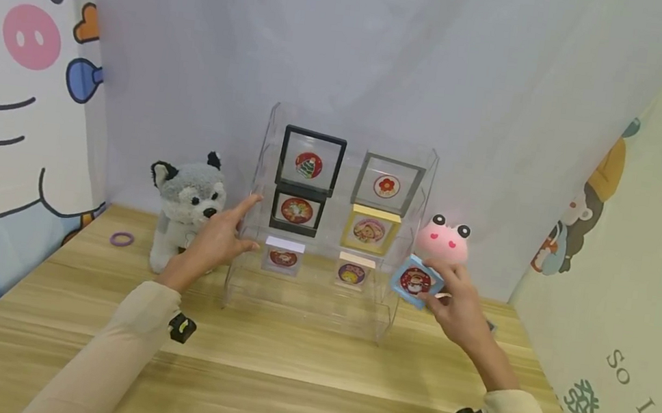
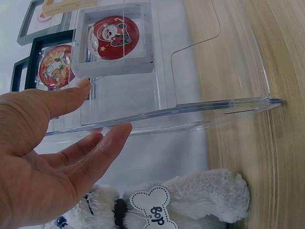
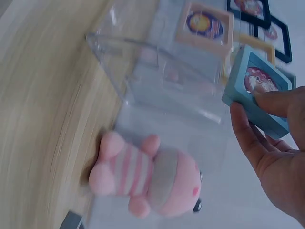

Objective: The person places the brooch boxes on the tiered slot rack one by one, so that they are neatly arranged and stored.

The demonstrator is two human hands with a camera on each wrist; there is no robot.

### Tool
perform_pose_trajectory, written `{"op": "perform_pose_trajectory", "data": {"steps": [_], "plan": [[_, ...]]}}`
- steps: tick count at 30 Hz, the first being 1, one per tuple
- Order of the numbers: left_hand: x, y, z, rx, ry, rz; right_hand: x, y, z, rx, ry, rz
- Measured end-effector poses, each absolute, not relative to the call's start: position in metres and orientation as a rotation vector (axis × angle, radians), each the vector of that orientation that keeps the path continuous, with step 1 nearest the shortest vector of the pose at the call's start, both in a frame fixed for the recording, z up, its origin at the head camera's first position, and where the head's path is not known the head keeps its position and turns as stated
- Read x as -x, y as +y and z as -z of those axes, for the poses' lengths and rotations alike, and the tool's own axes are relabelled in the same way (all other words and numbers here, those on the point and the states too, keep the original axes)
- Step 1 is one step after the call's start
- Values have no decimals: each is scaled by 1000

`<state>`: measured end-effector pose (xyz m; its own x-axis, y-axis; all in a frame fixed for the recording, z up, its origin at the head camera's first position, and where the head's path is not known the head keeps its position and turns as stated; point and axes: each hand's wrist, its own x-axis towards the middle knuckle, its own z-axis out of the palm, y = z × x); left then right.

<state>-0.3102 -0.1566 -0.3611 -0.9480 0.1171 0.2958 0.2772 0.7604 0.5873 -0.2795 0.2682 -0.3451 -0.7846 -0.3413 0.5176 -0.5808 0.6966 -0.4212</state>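
Note:
A clear acrylic display stand (image 1: 306, 310) with stepped tiers carries several small display frames, each showing a round badge. My left hand (image 1: 215, 240) is at the stand's left side. The side panel (image 2: 205, 106) passes between its thumb and fingers, which look fairly straight and spread, with fingertips close to the panel. With my right hand (image 1: 460, 308) I pinch a light blue display frame (image 1: 417, 282) holding a red badge; thumb in front, fingers behind (image 3: 248, 138). It is tilted beside the stand's right edge, and I cannot tell whether they touch.
A grey husky plush (image 1: 186, 199) sits left of the stand, and a pink plush (image 1: 443, 241) sits right, partly behind my hand. A purple ring (image 1: 122, 239) lies on the wooden table (image 1: 285, 380). A pale curtain (image 1: 351, 43) hangs behind.

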Motion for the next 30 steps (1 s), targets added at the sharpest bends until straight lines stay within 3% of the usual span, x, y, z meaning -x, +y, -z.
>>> {"op": "perform_pose_trajectory", "data": {"steps": [30], "plan": [[309,-157,363,303,-2704,926,291,119,407,-1172,-2431,-584]]}}
